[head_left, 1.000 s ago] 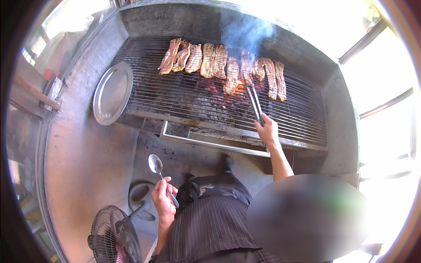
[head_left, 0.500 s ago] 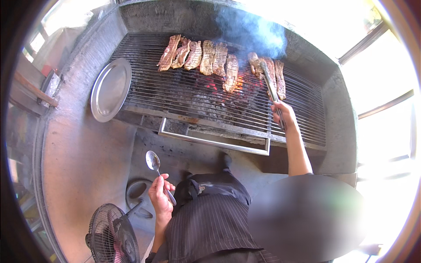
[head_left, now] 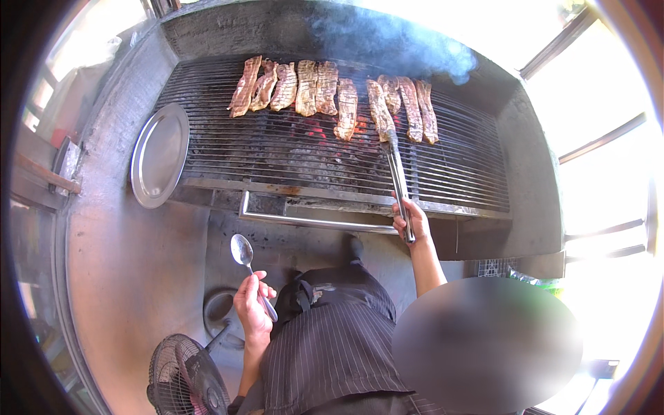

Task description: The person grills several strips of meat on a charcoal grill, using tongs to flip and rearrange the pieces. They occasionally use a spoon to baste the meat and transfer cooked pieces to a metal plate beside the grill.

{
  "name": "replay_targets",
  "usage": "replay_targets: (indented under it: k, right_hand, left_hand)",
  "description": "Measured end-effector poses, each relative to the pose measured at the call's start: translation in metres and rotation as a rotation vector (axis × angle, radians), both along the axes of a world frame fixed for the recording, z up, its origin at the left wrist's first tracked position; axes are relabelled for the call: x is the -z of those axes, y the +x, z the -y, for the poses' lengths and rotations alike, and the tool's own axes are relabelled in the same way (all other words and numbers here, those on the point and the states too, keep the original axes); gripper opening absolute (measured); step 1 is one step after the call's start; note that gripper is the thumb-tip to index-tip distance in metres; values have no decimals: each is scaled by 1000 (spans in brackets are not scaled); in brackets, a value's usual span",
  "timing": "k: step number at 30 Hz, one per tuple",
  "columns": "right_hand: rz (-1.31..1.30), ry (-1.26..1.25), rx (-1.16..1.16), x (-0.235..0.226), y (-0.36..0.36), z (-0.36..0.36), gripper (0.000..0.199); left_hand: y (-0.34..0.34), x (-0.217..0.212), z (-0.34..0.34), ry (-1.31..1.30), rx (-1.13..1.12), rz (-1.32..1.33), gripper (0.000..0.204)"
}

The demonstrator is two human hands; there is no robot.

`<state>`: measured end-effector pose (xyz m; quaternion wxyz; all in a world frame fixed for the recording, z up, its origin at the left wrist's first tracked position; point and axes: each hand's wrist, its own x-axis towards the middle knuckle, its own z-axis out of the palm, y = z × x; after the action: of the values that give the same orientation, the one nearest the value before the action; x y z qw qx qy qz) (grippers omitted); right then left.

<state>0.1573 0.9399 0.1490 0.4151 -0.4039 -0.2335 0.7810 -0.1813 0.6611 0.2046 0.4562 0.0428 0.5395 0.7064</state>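
Observation:
My right hand (head_left: pixel 413 221) is closed round a pair of long metal tongs (head_left: pixel 397 169), which reach forward over the grill grate (head_left: pixel 256 149). The tips of the tongs meet the near end of a browned strip of meat (head_left: pixel 379 109). To its right lie a few more meat strips (head_left: pixel 409 111), and to its left several others (head_left: pixel 306 90) form a row along the back. Low in front of my apron, my left hand (head_left: pixel 254 308) grips a metal spoon (head_left: pixel 241 249) by its handle, bowl upward and away from the grill.
Glowing coals (head_left: pixel 315 131) and grey ash show beneath the grate. Smoke (head_left: pixel 394 38) rises at the back. An oval metal platter (head_left: pixel 160 155) rests at the grill's left end. A metal bar (head_left: pixel 311 220) runs along the front. A black fan (head_left: pixel 185 377) stands lower left.
My right hand and the tongs have moved left and nearer to me. A strip now lies at the tongs' tips, left of the right-hand group. The left hand with the spoon stays nearly still.

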Motion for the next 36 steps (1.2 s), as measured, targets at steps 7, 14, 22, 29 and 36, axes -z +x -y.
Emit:
replay_targets:
  k: [7, 14, 22, 29, 36]
  right_hand:
    - [242, 351, 27, -118, -13, -24, 43]
    - [417, 415, -47, -164, -41, -104, 36]
    - [355, 141, -95, -115, -66, -194, 24]
    - [486, 58, -127, -65, 5, -61, 35]
    - [270, 40, -228, -33, -9, -66, 39]
  left_hand:
    - [-2, -1, 2, -16, 1, 0, 28]
    - [-2, 9, 11, -14, -33, 9, 26]
    - [3, 3, 15, -26, -57, -10, 26]
    - [3, 11, 26, -53, -165, 18, 26]
    - [7, 0, -6, -27, -40, 2, 27]
